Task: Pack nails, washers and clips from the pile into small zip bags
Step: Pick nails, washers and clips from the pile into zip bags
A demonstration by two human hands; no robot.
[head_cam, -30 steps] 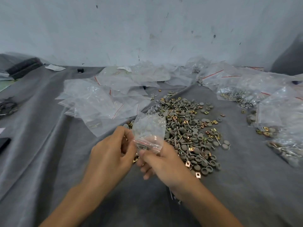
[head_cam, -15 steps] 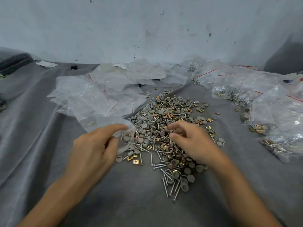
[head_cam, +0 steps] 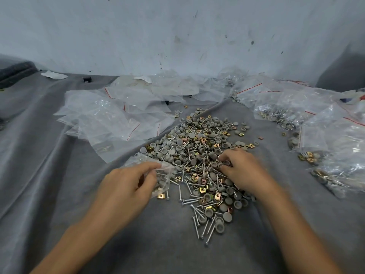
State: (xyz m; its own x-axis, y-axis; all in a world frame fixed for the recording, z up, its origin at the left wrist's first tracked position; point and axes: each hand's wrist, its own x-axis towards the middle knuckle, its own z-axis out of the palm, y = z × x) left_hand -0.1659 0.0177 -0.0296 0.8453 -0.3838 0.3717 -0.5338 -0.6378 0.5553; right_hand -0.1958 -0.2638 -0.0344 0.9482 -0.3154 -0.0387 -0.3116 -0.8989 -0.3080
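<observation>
A pile (head_cam: 199,151) of silver nails, grey round washers and brass clips lies on the grey cloth in front of me. My left hand (head_cam: 126,186) grips a small clear zip bag (head_cam: 158,171) at the pile's left edge, thumb and forefinger pinching its mouth. My right hand (head_cam: 241,171) rests on the middle of the pile, its fingers curled down among the washers and nails; whether they hold a piece is hidden by blur.
Empty clear zip bags (head_cam: 110,119) with red seal lines lie spread at the back left. Filled bags (head_cam: 335,139) of hardware sit heaped at the right. A grey wall (head_cam: 177,32) rises behind the cloth-covered table (head_cam: 39,155).
A second ago both hands held the bag up at its mouth. The right hand let go and moved onto the pile; the left lowered the bag to the pile's left edge.
</observation>
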